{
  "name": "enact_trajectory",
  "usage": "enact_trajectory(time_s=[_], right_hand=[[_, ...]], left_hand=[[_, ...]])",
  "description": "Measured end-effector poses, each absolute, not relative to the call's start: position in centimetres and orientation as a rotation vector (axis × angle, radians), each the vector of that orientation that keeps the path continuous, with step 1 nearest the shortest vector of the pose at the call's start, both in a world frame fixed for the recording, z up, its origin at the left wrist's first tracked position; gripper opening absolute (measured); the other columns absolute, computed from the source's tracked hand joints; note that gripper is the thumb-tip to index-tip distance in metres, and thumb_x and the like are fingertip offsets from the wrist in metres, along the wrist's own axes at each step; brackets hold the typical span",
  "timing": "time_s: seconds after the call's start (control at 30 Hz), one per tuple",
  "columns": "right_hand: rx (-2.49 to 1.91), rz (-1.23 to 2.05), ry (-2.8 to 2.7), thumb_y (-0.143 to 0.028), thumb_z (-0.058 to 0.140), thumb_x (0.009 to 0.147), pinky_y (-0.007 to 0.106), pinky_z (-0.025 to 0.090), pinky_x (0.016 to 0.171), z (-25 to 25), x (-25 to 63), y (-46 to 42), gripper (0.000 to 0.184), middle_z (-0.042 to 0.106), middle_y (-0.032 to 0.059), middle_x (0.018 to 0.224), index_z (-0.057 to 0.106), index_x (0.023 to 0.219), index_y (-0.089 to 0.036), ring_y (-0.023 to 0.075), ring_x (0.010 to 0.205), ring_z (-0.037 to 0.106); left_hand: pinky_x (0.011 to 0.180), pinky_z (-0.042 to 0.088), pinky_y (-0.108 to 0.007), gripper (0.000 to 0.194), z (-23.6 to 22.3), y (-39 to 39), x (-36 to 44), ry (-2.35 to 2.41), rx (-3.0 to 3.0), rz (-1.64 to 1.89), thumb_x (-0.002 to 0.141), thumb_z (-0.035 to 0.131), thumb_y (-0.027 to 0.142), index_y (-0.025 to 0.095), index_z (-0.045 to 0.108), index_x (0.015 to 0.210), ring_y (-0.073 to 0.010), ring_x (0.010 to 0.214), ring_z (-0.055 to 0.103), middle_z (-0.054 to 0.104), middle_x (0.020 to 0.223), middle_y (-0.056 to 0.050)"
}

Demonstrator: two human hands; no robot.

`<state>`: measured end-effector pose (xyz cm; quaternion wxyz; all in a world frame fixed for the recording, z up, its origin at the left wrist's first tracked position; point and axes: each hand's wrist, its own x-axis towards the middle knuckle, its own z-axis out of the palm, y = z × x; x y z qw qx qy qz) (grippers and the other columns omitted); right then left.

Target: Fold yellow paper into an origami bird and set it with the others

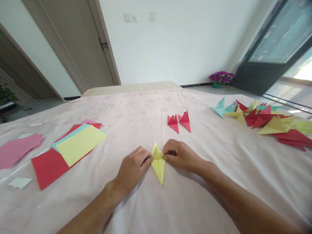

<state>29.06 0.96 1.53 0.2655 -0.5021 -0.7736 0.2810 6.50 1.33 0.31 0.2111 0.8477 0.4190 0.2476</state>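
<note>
Two hands (134, 167) (182, 155) inward, pinching — yellow paper (159, 169)

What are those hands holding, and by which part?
The folded yellow paper: the left hand and right hand pinch its opposite side edges, near its widest part.

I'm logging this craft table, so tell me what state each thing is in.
Yellow folded paper: creased, held from both sides
Left hand: pinching its left edge
Right hand: pinching its right edge
Two red pieces: folded, side by side
Folded-paper pile: loosely heaped
Yellow sheet: lying flat
Taupe door: apparently shut
Tablecloth: wrinkled
</note>
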Motion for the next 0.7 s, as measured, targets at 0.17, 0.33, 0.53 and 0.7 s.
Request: enact_trajectory(time_s=[0.17, 0.33, 0.53, 0.7], right_hand=[[-1.468, 0.666, -2.098, -0.015, 0.060, 0.080, 0.023, 0.037, 0.063, 2.0, 28.3, 0.5, 0.008, 0.056, -0.0009, 0.080, 0.062, 0.073, -0.019, 0.0109, 0.069, 0.054], [-1.627, 0.564, -2.108, -0.018, 0.057, 0.083, 0.024, 0.035, 0.064, 2.2, 27.8, 0.0, 0.009, 0.056, 0.0002, 0.084, 0.059, 0.075, -0.019, 0.0120, 0.073, 0.053], [-1.760, 0.490, -2.101, -0.022, 0.060, 0.084, 0.025, 0.033, 0.066, 2.3, 27.3, -0.5, 0.006, 0.057, 0.0011, 0.089, 0.059, 0.079, -0.021, 0.0145, 0.081, 0.055], [-1.798, 0.445, -2.025, -0.023, 0.062, 0.083, 0.025, 0.032, 0.064, 2.0, 27.2, -0.8, 0.006, 0.057, 0.0001, 0.090, 0.057, 0.083, -0.022, 0.0143, 0.080, 0.054]], left_hand=[[0.070, 0.042, -0.026, 0.013, 0.7, 0.8, 7.2, 1.370, 2.326, 0.628, 0.093, 0.052, 0.025, 0.021, 0.058, 0.082, -0.0136, 0.076, 0.058, 0.058, 0.085, 0.002], [0.066, 0.038, -0.027, 0.014, 0.9, 0.4, 7.9, 1.512, 2.375, 0.582, 0.094, 0.051, 0.027, 0.022, 0.054, 0.081, -0.0138, 0.073, 0.057, 0.056, 0.084, 0.003], [0.067, 0.041, -0.028, 0.007, 0.3, 0.6, 8.1, 1.558, 2.336, 0.599, 0.091, 0.055, 0.026, 0.022, 0.050, 0.089, -0.0149, 0.076, 0.059, 0.057, 0.090, 0.002], [0.069, 0.044, -0.029, 0.009, 0.1, 0.6, 8.2, 1.573, 2.351, 0.625, 0.090, 0.057, 0.020, 0.022, 0.049, 0.092, -0.0157, 0.079, 0.061, 0.057, 0.092, 0.002]])
